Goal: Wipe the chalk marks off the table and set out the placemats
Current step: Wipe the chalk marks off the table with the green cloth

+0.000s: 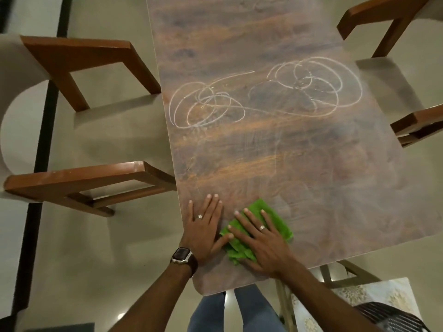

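Observation:
A long dark wooden table (pixel 299 164) runs away from me. White chalk scribbles (pixel 263 94) loop across its middle; the near part looks smeared and hazy. A green cloth (pixel 278 224) lies crumpled near the table's front left corner. My right hand (pixel 261 243) presses flat on the cloth with straight, spread fingers. My left hand (pixel 203 228), with a ring and a wristwatch, rests flat on the bare wood just left of the cloth, its thumb touching the cloth's edge.
Two wooden chairs (pixel 79 183) stand along the table's left side and two more (pixel 417 125) along its right. At the bottom right, a patterned mat (pixel 354 300) lies on a low stand, with a dark mesh object (pixel 393 317) on it. Pale floor surrounds the table.

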